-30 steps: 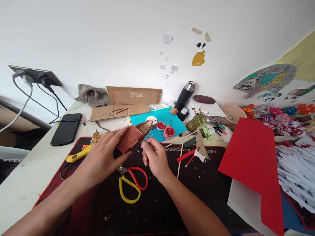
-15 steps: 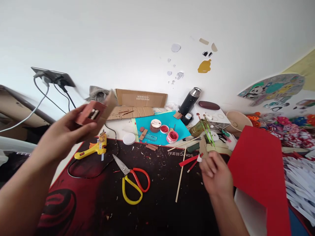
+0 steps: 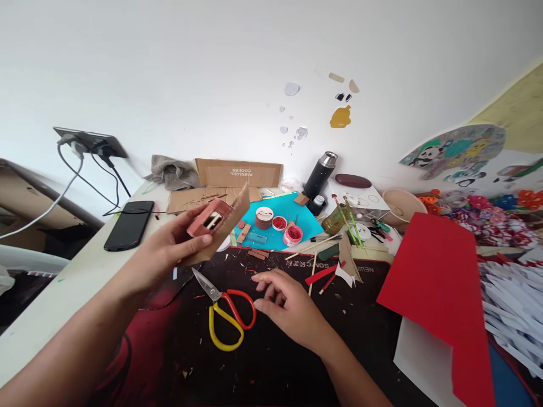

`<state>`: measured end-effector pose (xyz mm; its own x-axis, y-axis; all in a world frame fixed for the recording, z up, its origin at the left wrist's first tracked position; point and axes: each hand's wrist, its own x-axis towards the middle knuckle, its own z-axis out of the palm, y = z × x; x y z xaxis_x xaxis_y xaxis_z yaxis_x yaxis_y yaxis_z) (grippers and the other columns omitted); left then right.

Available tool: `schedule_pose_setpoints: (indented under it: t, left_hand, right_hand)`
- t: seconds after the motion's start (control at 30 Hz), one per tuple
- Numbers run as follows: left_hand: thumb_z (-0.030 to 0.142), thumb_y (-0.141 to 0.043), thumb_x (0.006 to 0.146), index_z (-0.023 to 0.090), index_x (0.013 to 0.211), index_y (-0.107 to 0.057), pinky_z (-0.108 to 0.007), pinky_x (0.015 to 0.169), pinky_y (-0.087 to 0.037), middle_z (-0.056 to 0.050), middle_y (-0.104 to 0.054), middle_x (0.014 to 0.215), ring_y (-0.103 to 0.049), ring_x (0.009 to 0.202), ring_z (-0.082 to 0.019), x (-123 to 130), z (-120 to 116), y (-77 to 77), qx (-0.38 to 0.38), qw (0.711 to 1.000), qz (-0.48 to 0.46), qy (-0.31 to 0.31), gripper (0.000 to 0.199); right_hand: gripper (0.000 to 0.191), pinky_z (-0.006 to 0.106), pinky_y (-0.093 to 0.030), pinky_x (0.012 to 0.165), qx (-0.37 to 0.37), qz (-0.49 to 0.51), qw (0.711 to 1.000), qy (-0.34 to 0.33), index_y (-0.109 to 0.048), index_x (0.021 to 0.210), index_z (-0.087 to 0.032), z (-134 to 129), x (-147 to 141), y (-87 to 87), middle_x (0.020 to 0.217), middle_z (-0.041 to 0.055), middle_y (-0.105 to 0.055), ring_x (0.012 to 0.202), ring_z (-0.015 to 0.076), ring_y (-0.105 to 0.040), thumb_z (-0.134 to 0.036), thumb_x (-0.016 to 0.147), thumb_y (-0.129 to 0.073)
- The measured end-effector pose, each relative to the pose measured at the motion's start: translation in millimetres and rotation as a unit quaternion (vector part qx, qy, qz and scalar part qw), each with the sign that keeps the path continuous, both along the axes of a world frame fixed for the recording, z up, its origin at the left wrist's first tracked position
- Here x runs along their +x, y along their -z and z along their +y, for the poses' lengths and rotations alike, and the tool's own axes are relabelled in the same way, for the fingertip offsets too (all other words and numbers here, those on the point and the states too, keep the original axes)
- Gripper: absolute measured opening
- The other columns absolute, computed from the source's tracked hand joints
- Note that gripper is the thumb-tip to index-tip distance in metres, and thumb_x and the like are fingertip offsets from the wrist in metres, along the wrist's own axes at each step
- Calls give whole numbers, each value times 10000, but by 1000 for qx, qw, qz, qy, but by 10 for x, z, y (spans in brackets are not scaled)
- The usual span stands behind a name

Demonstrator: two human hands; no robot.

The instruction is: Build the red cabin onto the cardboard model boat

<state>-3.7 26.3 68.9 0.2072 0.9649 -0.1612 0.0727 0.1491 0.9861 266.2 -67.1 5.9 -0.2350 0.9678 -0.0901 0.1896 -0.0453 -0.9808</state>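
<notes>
On my left a black smartphone point(image 3: 129, 226) lies on the pale desk, crossed by a cable. Next comes my left hand point(image 3: 163, 246), its thumb and fingers closed around a small cardboard box point(image 3: 202, 218), painted red-brown, with a slot in its side and a plain cardboard panel point(image 3: 233, 217) along its right. I hold it raised and tilted above the back edge of the dark desk mat point(image 3: 297, 373). Below it lie the scissors point(image 3: 215, 295), yellow and red handles towards me. Behind, open red paint pots point(image 3: 292, 235) stand on a blue sheet point(image 3: 286, 206). My right hand point(image 3: 288, 305) hovers over the mat, just beside the red handle, fingers loosely curled, thumb and forefinger apart. Farther right, green-handled brushes point(image 3: 351, 229) lean in a glass jar point(image 3: 332, 225), then come a folded red card point(image 3: 432, 277) and heaped white paper strips point(image 3: 515, 316).
</notes>
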Motion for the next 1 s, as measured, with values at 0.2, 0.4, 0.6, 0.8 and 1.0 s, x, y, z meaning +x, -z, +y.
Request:
schedule_pose_setpoints:
  t: [0.2, 0.4, 0.6, 0.8, 1.0]
  left_hand:
    - [578, -894, 814, 326, 1605, -568, -499, 1146, -590, -88, -657, 1613, -615, 1471, -407, 201, -127, 118, 32, 996, 42, 74, 891]
    - [625, -877, 806, 329, 1618, -549, -487, 1029, -653, -98, -708, 1544, -713, 1336, -412, 256, -155, 102, 42, 982, 93, 157, 924]
    - [624, -831, 840, 325, 1671, -493, -464, 924, -687, -95, -759, 1465, -753, 1267, -413, 264, -106, 111, 49, 970, 137, 196, 946]
    - [636, -834, 840, 360, 1675, -479, -508, 1079, -631, -91, -621, 1647, -633, 1452, -418, 220, -75, 147, 52, 977, 117, 172, 948]
    - [680, -706, 964, 281, 1335, -667, -464, 964, -621, -105, -746, 1397, -728, 1197, -339, 180, -111, 186, 270, 933, 236, -31, 546]
  right_hand:
    - [527, 241, -466, 530, -44, 158, 986, 17, -688, 1370, -258, 208, -131, -19, 1058, 37, -664, 699, 136, -630, -530, 935, -810]
    - [634, 229, -446, 466, -64, 258, 963, 53, -684, 1215, -235, 306, -140, 41, 996, 53, -692, 661, 157, -663, -767, 881, -773]
    - [587, 227, -415, 448, -74, 276, 955, 74, -648, 1079, -223, 338, -193, 65, 885, 24, -697, 604, 150, -654, -729, 845, -833]
    - [538, 218, -377, 435, -80, 280, 950, 113, -642, 979, -210, 401, -235, 88, 718, -18, -640, 544, 134, -609, -694, 852, -840]
    - [555, 209, -346, 419, -70, 282, 940, 181, -620, 930, -212, 447, -225, 120, 619, -43, -598, 480, 114, -551, -721, 853, -827]
